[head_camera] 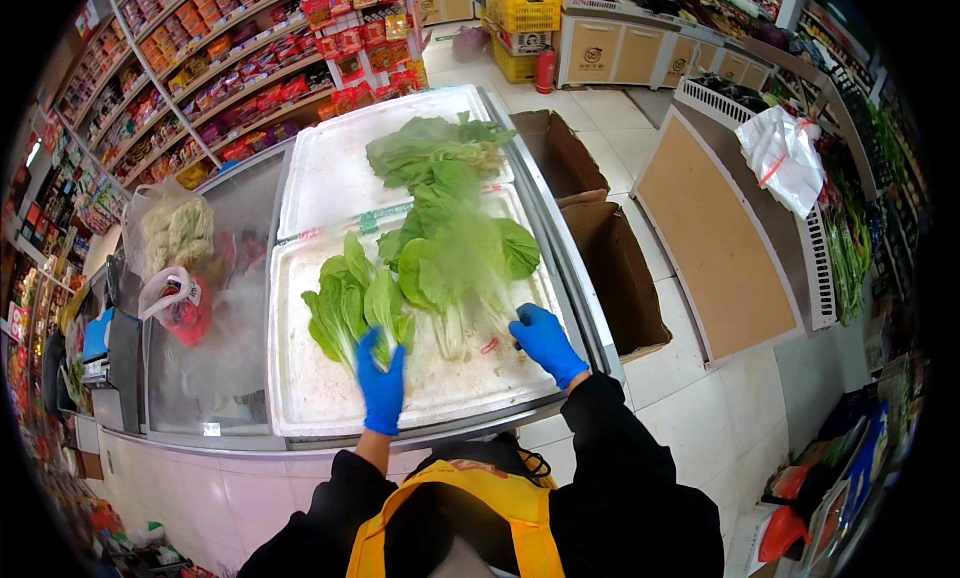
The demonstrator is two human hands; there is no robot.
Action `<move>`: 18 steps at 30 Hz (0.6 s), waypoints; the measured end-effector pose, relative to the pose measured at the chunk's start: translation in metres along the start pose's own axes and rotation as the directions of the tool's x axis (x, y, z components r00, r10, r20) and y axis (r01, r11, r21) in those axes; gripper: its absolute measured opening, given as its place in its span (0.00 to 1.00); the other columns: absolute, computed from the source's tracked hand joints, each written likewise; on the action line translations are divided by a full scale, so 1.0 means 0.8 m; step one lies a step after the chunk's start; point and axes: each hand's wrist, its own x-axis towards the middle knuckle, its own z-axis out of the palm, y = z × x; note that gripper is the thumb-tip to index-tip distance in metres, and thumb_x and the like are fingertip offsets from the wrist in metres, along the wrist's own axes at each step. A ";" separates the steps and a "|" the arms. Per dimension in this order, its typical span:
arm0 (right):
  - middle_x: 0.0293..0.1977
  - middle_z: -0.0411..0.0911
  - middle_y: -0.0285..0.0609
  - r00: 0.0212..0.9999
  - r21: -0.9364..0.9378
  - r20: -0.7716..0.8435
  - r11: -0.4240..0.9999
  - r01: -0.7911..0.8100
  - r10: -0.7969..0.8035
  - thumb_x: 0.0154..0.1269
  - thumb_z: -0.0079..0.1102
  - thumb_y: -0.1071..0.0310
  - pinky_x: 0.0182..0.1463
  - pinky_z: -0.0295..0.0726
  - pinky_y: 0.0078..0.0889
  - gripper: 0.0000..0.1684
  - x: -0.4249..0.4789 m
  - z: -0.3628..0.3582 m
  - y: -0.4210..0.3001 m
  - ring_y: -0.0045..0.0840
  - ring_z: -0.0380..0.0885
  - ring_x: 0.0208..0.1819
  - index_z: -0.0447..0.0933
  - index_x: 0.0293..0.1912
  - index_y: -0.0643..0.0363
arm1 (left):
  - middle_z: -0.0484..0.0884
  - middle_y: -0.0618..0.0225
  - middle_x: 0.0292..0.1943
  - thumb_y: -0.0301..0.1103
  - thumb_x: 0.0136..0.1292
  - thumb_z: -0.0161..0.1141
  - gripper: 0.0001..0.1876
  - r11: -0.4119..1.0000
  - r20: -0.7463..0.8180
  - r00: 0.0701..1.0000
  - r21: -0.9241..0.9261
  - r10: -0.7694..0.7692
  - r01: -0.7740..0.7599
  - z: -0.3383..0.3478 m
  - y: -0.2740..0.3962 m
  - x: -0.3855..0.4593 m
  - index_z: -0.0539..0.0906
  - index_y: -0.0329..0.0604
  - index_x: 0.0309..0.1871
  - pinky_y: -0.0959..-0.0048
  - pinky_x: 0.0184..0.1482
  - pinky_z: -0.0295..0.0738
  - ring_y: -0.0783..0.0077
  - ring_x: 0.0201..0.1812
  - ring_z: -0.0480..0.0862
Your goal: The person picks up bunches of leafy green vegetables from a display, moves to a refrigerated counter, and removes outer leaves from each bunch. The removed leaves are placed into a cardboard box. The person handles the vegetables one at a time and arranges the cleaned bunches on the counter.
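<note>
My left hand (382, 386), in a blue glove, lies at the stem end of a bunch of light green leafy vegetables (335, 308). Its thumb and forefinger are spread over the pale stems; whether they grip is unclear. Also gloved in blue, my right hand (550, 345) has its fingers curled around the pale stem end of a second leafy bunch (517, 249). More leafy greens (439, 278) lie between the hands, partly blurred. A small red tie (489, 346) sits on the white foam lid (442, 394) below them.
Wilted greens (427, 146) occupy a farther foam lid (330, 165). Bagged cauliflower (176, 233) and a red bag (187, 315) stand on the freezer's glass top (225, 383) at left. Open cardboard boxes (611, 278) sit right of the freezer, near a wooden-panelled stand (712, 240).
</note>
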 end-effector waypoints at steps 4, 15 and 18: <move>0.29 0.76 0.43 0.983 0.393 0.185 0.916 -0.080 0.006 0.59 0.52 0.70 0.28 0.76 0.20 0.15 -0.020 0.020 -0.016 0.21 0.76 0.24 0.73 0.44 0.70 | 0.79 0.65 0.47 0.43 0.63 0.55 0.21 0.583 0.717 0.484 -0.133 -0.502 0.801 0.047 0.043 -0.001 0.75 0.39 0.54 0.76 0.51 0.67 0.73 0.47 0.76; 0.33 0.77 0.42 0.950 0.528 0.310 0.837 -0.145 -0.031 0.59 0.60 0.66 0.36 0.77 0.20 0.21 -0.051 0.020 -0.028 0.20 0.77 0.31 0.72 0.49 0.66 | 0.79 0.68 0.39 0.34 0.59 0.61 0.14 0.463 0.613 0.664 -0.481 -0.429 0.744 0.078 0.056 -0.012 0.76 0.39 0.46 0.75 0.46 0.71 0.76 0.40 0.78; 0.38 0.76 0.43 0.978 0.534 0.185 0.845 -0.017 -0.097 0.57 0.62 0.65 0.41 0.76 0.22 0.27 -0.063 0.025 -0.056 0.22 0.76 0.37 0.68 0.55 0.64 | 0.80 0.66 0.38 0.31 0.56 0.63 0.15 0.702 0.537 0.748 -0.352 -0.391 0.619 0.084 0.046 -0.013 0.76 0.36 0.46 0.77 0.42 0.73 0.77 0.37 0.79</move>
